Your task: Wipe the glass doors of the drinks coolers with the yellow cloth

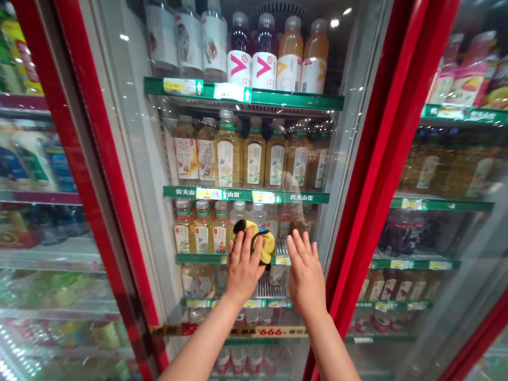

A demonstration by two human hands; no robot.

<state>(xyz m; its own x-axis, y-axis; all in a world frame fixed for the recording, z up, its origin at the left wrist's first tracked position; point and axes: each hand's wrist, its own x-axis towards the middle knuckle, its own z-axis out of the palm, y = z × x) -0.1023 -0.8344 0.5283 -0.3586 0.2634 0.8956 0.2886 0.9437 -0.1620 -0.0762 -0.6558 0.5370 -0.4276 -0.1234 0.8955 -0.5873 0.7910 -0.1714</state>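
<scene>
Yellow-and-black cloth under the left hand, the right hand apart from it.
From where I stand, the left hand lies open, its fingers straight and pointing up the glass door, laid over the cloth rather than curled round it. The cloth is at those fingers, showing above them and out to their right, its long axis seeming to slant from upper left to lower right across them. The left hand is clearly the nearer; the cloth's right edge faces the right hand across a gap. That hand is open too, fingers extended, near the red frame; I can't tell whether its palm meets the glass. Bottles stand behind.
</scene>
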